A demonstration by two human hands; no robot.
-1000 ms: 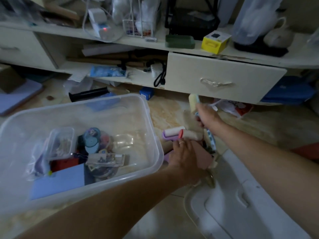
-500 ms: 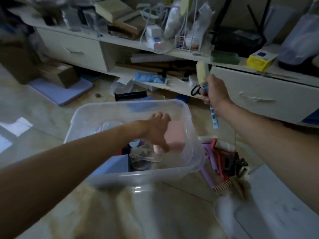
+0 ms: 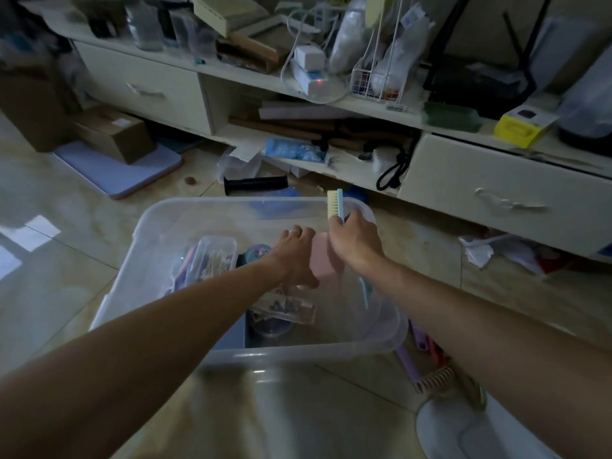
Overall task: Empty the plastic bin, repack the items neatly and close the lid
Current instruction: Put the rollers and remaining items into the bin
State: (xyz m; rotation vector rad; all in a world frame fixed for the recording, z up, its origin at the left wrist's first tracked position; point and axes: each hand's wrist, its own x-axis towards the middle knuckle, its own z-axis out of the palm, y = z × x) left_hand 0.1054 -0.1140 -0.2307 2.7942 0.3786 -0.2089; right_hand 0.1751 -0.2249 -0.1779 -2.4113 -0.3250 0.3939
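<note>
Both bare forearms reach forward from the bottom corners and converge mid-frame. Left hand [image 3: 295,253] is palm down, knuckles up, a ring on one finger, fingers curled over the top of a pink block [image 3: 323,260] and thumb under its near edge. Right hand [image 3: 356,241] sits just right of it, nearly touching, back of hand up, fingers wrapped round a brush [image 3: 335,204] whose bristle head sticks up above the fist and whose handle tip shows below the wrist.
</note>
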